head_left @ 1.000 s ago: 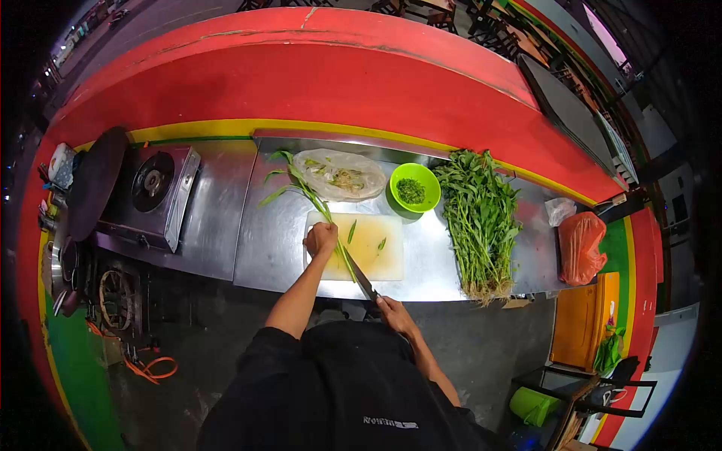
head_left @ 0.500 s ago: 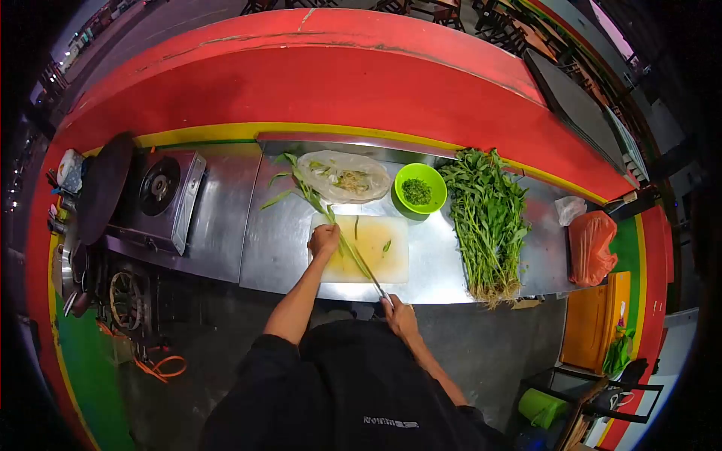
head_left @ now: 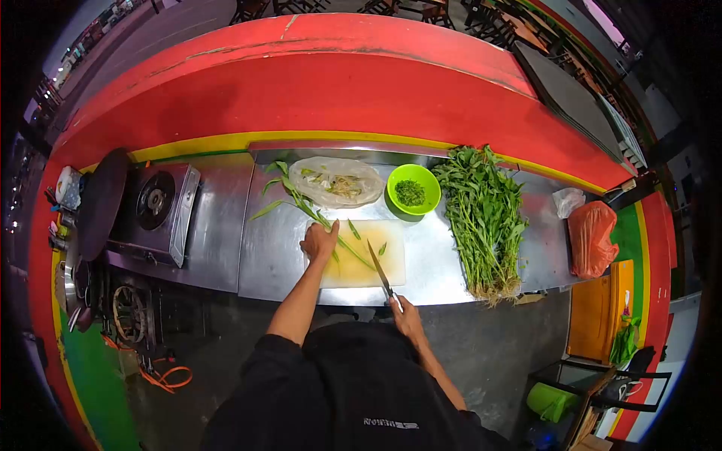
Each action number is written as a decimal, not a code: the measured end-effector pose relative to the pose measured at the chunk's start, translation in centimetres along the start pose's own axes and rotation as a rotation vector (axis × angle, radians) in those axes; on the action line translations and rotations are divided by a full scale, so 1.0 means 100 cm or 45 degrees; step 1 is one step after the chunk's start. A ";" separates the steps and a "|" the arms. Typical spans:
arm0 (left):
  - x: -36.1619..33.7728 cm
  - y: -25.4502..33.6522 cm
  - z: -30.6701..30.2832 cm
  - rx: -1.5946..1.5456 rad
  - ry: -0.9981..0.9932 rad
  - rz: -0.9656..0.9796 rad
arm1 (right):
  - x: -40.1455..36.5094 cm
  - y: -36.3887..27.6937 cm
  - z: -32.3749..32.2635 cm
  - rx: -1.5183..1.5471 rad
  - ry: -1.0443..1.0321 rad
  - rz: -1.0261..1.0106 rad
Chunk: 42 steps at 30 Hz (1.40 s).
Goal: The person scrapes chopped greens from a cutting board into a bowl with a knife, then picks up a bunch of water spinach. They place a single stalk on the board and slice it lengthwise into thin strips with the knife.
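Head view, from just above my own two hands:

- My left fingers (head_left: 307,244) are curled closed on a few long green stalks (head_left: 355,253) — leafy ends running beyond them to the left, bare ends slanting down to the right over the cutting board (head_left: 346,277).
- My right fingers (head_left: 408,304) are wrapped shut round the handle of a knife (head_left: 380,269), at the near edge of the table (head_left: 436,267). The blade points away from them and a little left, over the board's right part; whether it touches the board, I can't tell.
- Just right of my left fingers, a loose green piece (head_left: 353,229) lies on the board, and a smaller leaf (head_left: 382,249) lies near the knife tip.
- Beyond my left fingers sits a clear plastic bag (head_left: 336,181) with plant scraps inside.
- Beyond my right fingers is a lime-green bowl (head_left: 433,184) holding chopped greens (head_left: 410,193).
- Further right of them lies a big leafy bunch (head_left: 481,225), roots towards me.
- Well left of my left fingers — a stove (head_left: 156,201).
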<state>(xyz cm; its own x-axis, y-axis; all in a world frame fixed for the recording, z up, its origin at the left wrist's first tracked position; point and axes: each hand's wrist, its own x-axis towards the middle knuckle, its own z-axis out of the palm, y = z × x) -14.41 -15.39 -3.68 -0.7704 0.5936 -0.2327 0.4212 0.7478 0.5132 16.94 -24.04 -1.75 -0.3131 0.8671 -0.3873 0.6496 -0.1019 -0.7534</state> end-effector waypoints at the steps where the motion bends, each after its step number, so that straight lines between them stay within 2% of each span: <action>1: 0.003 0.001 -0.001 0.088 -0.061 -0.012 | 0.000 0.000 0.000 0.003 0.005 -0.002; 3: 0.008 0.004 -0.001 0.101 -0.076 0.001 | 0.001 0.002 0.000 -0.003 -0.043 -0.017; 5: 0.015 0.007 0.002 0.124 -0.078 -0.113 | 0.003 0.007 0.002 0.008 -0.034 -0.075; 7: 0.018 0.008 0.000 0.083 -0.113 -0.118 | 0.001 0.007 0.007 0.052 0.118 -0.134; 10: 0.022 0.009 0.000 0.136 -0.213 -0.190 | -0.006 -0.005 -0.001 0.041 0.063 -0.050; 12: 0.021 0.007 -0.003 0.079 -0.254 -0.150 | -0.006 -0.009 -0.007 0.054 -0.054 0.018; 15: 0.046 -0.018 0.022 -0.016 -0.300 -0.057 | -0.007 -0.008 -0.007 0.077 -0.030 -0.037; 17: 0.063 -0.052 0.054 -0.675 -0.434 0.001 | -0.001 0.009 0.001 0.025 -0.055 -0.018; 19: 0.045 -0.043 0.031 -0.778 -0.488 0.038 | 0.000 0.015 0.004 0.167 -0.090 0.018; 21: 0.034 -0.043 0.022 -1.063 -0.603 0.091 | -0.002 0.005 0.001 0.217 -0.125 0.065; 22: 0.033 -0.046 0.018 -1.027 -0.692 0.091 | 0.000 0.007 0.003 0.250 -0.185 0.100; 24: 0.031 -0.054 0.021 -1.048 -0.655 0.178 | -0.001 0.006 0.003 0.279 -0.248 0.138; 25: 0.033 -0.061 0.025 -1.066 -0.617 0.268 | -0.002 0.002 0.001 0.210 -0.282 0.081; 27: 0.035 -0.068 0.025 -1.015 -0.635 0.230 | -0.005 -0.004 0.001 0.132 -0.328 0.025; 29: 0.032 -0.068 0.021 -1.028 -0.636 0.210 | -0.009 -0.009 0.003 0.183 -0.300 -0.065; 33: 0.039 -0.073 0.024 -0.952 -0.660 0.229 | -0.007 -0.005 0.005 0.126 -0.334 -0.063; 35: 0.039 -0.069 0.020 -0.940 -0.656 0.256 | -0.008 -0.002 0.008 0.156 -0.260 -0.158; 37: 0.042 -0.071 0.022 -0.982 -0.655 0.304 | -0.005 0.001 0.007 0.129 -0.317 0.015; 38: 0.044 -0.070 0.025 -0.954 -0.646 0.245 | -0.004 0.003 0.009 0.105 -0.227 -0.114; 42: 0.042 -0.071 0.024 -0.903 -0.651 0.232 | -0.006 -0.001 0.002 0.070 -0.401 -0.001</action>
<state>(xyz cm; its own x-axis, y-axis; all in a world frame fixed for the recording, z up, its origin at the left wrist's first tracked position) -19.44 -17.46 -10.29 -0.3415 0.8722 -0.3501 -0.0094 0.3693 0.9293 16.93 -24.66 -1.52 -0.5181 0.6746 -0.5257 0.6136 -0.1350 -0.7780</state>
